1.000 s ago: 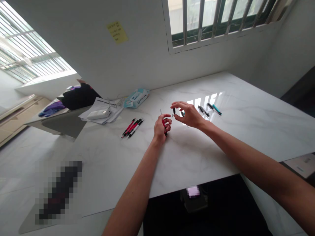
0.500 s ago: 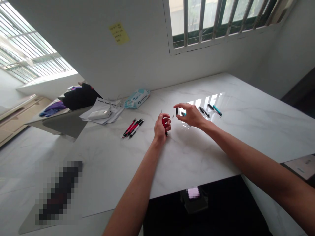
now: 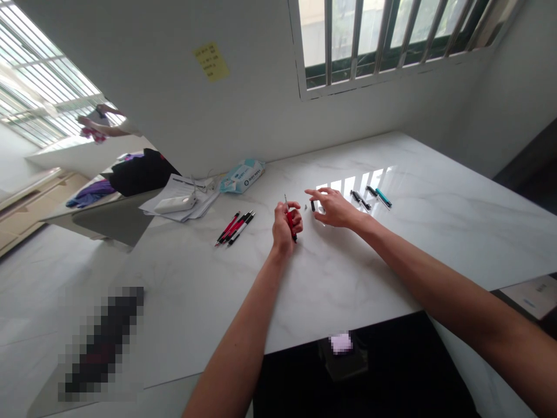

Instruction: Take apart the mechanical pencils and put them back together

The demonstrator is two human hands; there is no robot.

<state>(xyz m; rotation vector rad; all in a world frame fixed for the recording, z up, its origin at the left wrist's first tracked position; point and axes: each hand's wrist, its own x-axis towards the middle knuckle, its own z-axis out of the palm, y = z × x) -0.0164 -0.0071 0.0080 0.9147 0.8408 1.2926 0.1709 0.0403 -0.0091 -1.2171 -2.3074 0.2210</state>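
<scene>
My left hand (image 3: pixel 285 228) is closed around a red pen barrel (image 3: pixel 290 219), its thin refill pointing up and its black end toward the table's front. To its right, my right hand (image 3: pixel 333 207) has its fingers spread. A short black pen piece (image 3: pixel 312 205) stands on the table between its thumb and fingers, seemingly free of them. Beside that lies a tiny grey pen tip (image 3: pixel 305 207). Left of my hands, several red, black and white pens (image 3: pixel 235 228) lie side by side. Black pens (image 3: pixel 361 200) and a teal pen (image 3: pixel 383 197) lie beyond my right hand.
A pack of wipes (image 3: pixel 242 176), papers (image 3: pixel 174 191) and a white device (image 3: pixel 176 203) lie at the back left. Another person's arms (image 3: pixel 102 125) hold cloth by the far window. A blurred dark object (image 3: pixel 104 342) lies front left.
My right hand has lowered, and its fingers have opened from the black pen piece, now standing on the table. My left hand keeps the red barrel. Another person's arms have appeared at upper left.
</scene>
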